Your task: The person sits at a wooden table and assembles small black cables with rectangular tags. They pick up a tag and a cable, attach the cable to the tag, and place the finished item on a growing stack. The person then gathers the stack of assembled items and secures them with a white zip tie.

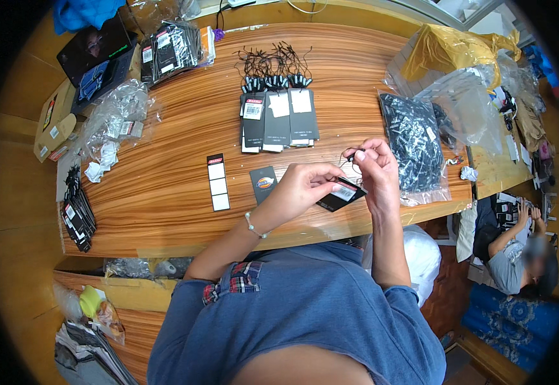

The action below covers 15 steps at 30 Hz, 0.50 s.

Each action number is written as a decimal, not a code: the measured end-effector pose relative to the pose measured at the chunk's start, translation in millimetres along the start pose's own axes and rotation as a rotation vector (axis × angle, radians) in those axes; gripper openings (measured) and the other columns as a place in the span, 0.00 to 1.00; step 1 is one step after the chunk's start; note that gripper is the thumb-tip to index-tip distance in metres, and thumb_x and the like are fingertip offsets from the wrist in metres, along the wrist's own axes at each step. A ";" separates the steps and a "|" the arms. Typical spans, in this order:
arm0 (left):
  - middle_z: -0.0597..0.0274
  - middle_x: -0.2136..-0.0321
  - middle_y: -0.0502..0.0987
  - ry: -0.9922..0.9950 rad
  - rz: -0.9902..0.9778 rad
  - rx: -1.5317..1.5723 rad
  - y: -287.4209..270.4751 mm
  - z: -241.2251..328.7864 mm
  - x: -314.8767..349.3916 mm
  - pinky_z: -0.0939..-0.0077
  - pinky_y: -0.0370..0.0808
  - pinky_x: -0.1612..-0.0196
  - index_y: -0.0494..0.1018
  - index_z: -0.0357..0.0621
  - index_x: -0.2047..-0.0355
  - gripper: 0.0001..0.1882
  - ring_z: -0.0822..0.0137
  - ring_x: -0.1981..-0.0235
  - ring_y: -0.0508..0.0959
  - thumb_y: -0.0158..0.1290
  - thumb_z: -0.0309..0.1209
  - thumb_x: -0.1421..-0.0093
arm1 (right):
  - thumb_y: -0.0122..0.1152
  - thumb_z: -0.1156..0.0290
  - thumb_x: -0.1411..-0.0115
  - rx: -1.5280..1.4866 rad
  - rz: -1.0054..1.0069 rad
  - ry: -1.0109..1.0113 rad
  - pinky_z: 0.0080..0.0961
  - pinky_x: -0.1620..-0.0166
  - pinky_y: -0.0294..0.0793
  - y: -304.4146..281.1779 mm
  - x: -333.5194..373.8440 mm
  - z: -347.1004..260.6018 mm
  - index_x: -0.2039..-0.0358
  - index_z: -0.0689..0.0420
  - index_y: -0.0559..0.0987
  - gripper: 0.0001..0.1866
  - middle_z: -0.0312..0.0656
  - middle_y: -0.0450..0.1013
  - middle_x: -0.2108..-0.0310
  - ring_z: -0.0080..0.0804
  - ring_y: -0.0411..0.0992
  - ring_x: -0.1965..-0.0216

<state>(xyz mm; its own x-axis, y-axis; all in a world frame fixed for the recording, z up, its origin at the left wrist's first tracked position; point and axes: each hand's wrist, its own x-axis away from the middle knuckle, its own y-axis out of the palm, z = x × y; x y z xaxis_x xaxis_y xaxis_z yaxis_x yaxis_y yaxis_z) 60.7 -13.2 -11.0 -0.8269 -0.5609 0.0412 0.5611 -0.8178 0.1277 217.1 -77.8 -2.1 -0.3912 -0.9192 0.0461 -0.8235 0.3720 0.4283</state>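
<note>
Pinched in my left hand [311,185] is a black hang tag [342,197] with a white sticker, tilted above the table's front edge. My right hand [377,168] is closed on a thin black string [351,156] close to the tag's top. Left of my hands lie a grey tag with a round logo [263,181], partly behind my left hand, and a black strip with white label squares [218,183]. Farther back, three stacks of dark tags [277,122] lie side by side, their black strings [273,61] spread toward the far side.
A clear bag of black strings [413,144] lies at right, beside a yellow and clear plastic bag [453,54]. At left are bundled tags [78,218], crumpled plastic [122,106] and a laptop [96,61]. Packaged tags [172,51] are stacked behind. Another person [520,256] sits at far right.
</note>
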 end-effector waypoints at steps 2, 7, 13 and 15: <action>0.60 0.70 0.76 0.012 0.012 -0.016 -2.6 -2.7 4.6 0.81 0.74 0.62 0.73 0.33 0.65 0.09 0.75 0.67 0.75 0.52 0.21 0.48 | 0.55 0.79 0.48 -0.058 0.011 0.003 0.18 0.61 0.67 0.2 -4.5 0.4 0.65 0.59 0.69 0.09 0.45 0.74 0.68 0.25 0.71 0.66; 0.59 0.70 0.76 -0.018 0.037 -0.036 -9.8 -11.1 16.1 0.82 0.73 0.61 0.73 0.31 0.66 0.08 0.74 0.67 0.76 0.51 0.20 0.47 | 0.53 0.76 0.45 -0.261 0.070 0.025 0.22 0.60 0.69 -4.7 -21.5 2.5 0.63 0.59 0.71 0.08 0.46 0.73 0.66 0.28 0.70 0.65; 0.59 0.71 0.77 -0.047 0.045 -0.068 -18.1 -15.8 26.3 0.83 0.73 0.63 0.73 0.31 0.66 0.08 0.74 0.67 0.76 0.51 0.20 0.47 | 0.49 0.72 0.42 -0.329 0.090 -0.008 0.26 0.59 0.70 -10.1 -38.4 -3.2 0.63 0.59 0.71 0.07 0.45 0.72 0.63 0.30 0.70 0.62; 0.59 0.71 0.77 -0.060 0.039 -0.083 -22.4 -13.4 29.6 0.83 0.73 0.63 0.73 0.31 0.66 0.08 0.74 0.67 0.76 0.52 0.21 0.47 | 0.49 0.73 0.42 -0.360 0.132 -0.041 0.27 0.58 0.70 -13.9 -45.7 -5.0 0.63 0.59 0.71 0.07 0.45 0.72 0.64 0.30 0.70 0.62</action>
<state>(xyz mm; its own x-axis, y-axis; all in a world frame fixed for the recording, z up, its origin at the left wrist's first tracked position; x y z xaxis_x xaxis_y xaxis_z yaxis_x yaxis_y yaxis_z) 24.2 -13.2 -26.0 -0.8036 -0.5859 0.1043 0.5922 -0.8046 0.0428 248.5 -41.7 -5.7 -0.5064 -0.8577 0.0892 -0.5705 0.4108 0.7112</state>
